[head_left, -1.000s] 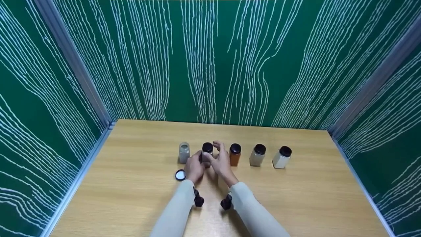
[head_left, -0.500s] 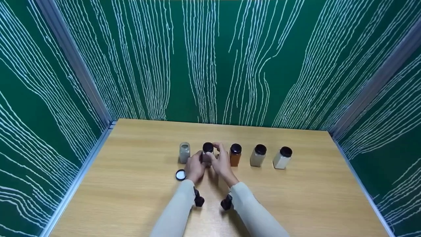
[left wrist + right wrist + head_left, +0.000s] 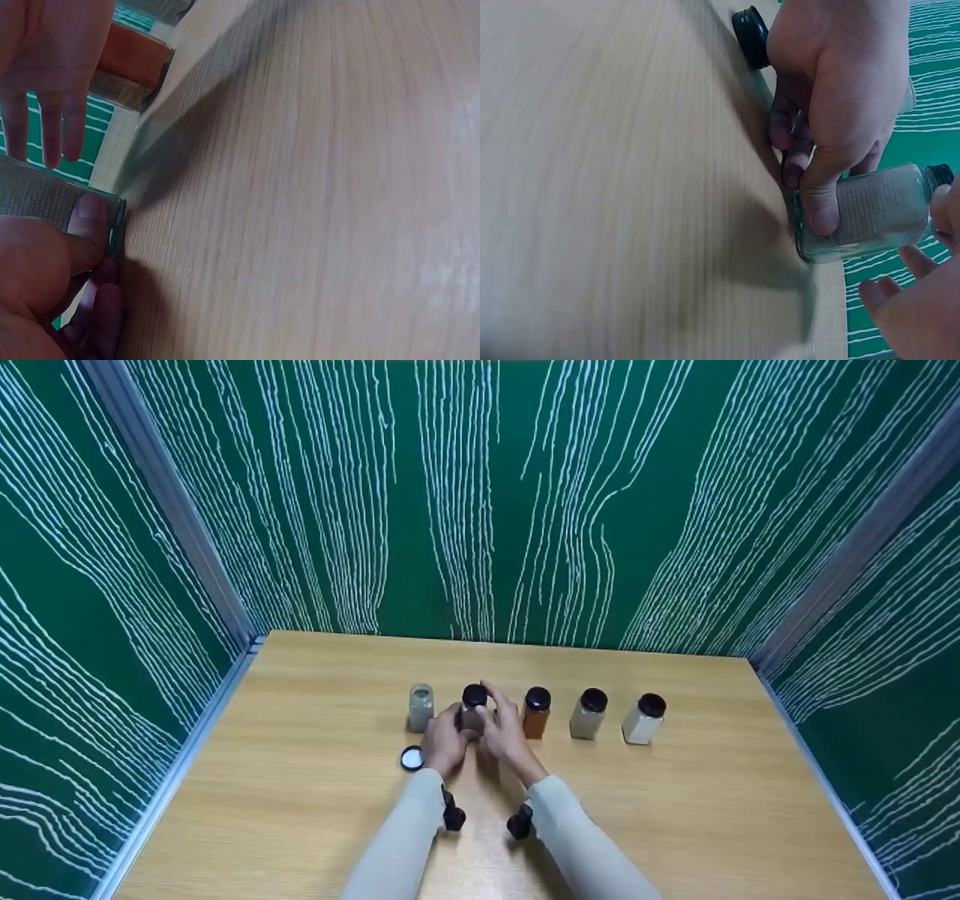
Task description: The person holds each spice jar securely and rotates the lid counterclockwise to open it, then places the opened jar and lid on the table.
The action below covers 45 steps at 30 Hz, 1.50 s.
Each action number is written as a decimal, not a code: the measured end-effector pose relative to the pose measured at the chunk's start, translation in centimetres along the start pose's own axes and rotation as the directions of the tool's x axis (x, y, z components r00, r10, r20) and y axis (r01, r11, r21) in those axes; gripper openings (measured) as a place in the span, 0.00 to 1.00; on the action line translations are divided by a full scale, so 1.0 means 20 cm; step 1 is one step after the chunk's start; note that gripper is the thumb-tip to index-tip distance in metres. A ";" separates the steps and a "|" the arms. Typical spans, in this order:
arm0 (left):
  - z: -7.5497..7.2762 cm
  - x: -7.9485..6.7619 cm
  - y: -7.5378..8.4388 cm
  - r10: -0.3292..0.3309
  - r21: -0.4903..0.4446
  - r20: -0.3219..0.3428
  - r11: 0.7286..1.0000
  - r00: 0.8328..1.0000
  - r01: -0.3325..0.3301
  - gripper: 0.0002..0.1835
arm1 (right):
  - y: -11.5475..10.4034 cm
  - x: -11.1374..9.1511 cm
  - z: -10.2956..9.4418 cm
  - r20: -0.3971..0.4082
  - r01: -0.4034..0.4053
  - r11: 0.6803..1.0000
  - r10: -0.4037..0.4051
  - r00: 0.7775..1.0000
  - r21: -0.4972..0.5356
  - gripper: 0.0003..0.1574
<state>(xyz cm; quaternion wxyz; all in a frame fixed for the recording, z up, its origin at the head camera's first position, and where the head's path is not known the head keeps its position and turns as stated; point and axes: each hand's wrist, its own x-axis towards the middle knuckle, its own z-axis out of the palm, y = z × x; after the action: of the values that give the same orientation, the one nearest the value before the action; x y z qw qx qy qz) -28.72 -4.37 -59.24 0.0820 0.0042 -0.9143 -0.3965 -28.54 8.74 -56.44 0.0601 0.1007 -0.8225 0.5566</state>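
A square glass spice jar [image 3: 472, 721] with a black cap [image 3: 474, 694] stands upright between both hands. My left hand [image 3: 445, 743] grips it low down, its thumb [image 3: 821, 206] pressed on the printed side near the base. At the top, my right hand [image 3: 507, 733] has thumb and index finger against the cap and neck, while its other fingers [image 3: 73, 124] stretch out apart from the glass. Left of the hands is an uncapped jar [image 3: 420, 711] with greyish contents. Its loose black lid [image 3: 412, 759], white inside facing up, lies beside my left wrist.
To the right, in a row, stand a jar with orange-brown contents [image 3: 535, 721], one with pale beige contents [image 3: 586, 720] and one with whitish contents [image 3: 640, 726], all black-capped. Green walls with white lines enclose the wooden table [image 3: 300, 802] behind and at both sides.
My right hand has shifted slightly at the cap; its index finger reaches further up and the thumb has moved to the right. The left hand keeps its grip on the jar.
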 end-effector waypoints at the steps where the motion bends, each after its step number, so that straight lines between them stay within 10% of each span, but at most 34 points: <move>1: 0.00 0.00 0.00 0.006 0.006 -0.003 1.000 1.000 -0.006 0.19 | 0.00 0.00 0.00 0.002 0.008 1.000 -0.008 1.000 0.002 0.32; 16: 0.02 0.01 -0.01 0.011 0.023 -0.003 1.000 1.000 -0.011 0.16 | 0.00 0.02 0.03 -0.131 -0.007 0.996 0.019 0.991 0.089 0.31; 26: 0.02 0.02 -0.01 0.020 0.021 -0.012 1.000 1.000 -0.020 0.17 | 0.00 0.02 0.02 -0.080 0.024 0.999 -0.022 0.997 0.025 0.23; 45: 0.01 0.01 -0.02 0.017 -0.015 -0.009 1.000 1.000 -0.017 0.19 | -0.02 0.02 0.04 -0.094 -0.058 0.998 0.060 0.994 0.016 0.42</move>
<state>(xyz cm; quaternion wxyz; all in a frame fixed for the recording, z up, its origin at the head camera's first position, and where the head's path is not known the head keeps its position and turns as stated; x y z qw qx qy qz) -28.94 -4.54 -59.62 0.0894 -0.0026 -0.9109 -0.4028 -28.91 7.82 -56.29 0.0818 0.0503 -0.8176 0.5678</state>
